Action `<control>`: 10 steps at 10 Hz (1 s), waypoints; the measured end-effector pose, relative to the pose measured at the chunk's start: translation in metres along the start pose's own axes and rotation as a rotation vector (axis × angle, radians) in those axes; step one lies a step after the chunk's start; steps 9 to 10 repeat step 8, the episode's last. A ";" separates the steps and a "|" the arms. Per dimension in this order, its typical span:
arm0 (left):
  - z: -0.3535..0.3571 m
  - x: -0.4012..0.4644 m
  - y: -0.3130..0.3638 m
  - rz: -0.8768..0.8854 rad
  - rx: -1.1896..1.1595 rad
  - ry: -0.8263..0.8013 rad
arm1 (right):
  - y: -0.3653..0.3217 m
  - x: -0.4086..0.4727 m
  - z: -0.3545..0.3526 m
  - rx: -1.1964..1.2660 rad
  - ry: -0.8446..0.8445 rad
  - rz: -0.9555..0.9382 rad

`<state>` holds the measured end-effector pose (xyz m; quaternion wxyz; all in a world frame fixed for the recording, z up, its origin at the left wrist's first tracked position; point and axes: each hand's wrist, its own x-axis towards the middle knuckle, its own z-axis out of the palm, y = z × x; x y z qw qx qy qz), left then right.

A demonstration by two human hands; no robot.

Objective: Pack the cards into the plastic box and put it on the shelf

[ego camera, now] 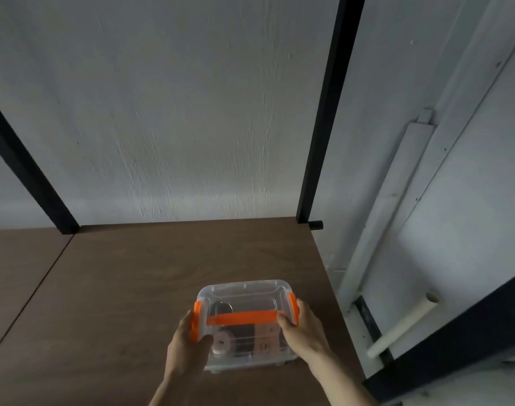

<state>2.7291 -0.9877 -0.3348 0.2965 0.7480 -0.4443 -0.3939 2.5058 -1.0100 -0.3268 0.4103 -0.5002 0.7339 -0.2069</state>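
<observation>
A clear plastic box with an orange handle and orange side clips rests on the brown wooden shelf, near its front right. Its lid is on, and cards show through the clear walls. My left hand grips the box's left side at the orange clip. On the right side my right hand holds the box, fingers at the handle's end and the right clip.
Black metal uprights frame the shelf at back right and back left, with a white wall behind. The shelf's right edge drops off close to the box. Beyond it stand white pipes and a door frame.
</observation>
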 end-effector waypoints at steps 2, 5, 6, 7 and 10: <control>0.001 -0.005 -0.008 -0.021 0.079 0.003 | 0.004 -0.010 0.007 -0.038 -0.028 -0.050; -0.010 -0.048 -0.025 0.137 0.272 0.028 | 0.023 -0.037 0.016 -0.290 0.092 -0.149; -0.016 -0.064 -0.032 0.224 0.395 0.038 | 0.028 -0.062 0.016 -0.433 0.150 -0.218; -0.024 -0.076 -0.040 0.347 0.498 0.053 | 0.034 -0.087 0.019 -0.580 0.196 -0.323; -0.025 -0.098 -0.047 0.471 0.619 0.049 | 0.042 -0.113 0.026 -0.628 0.157 -0.390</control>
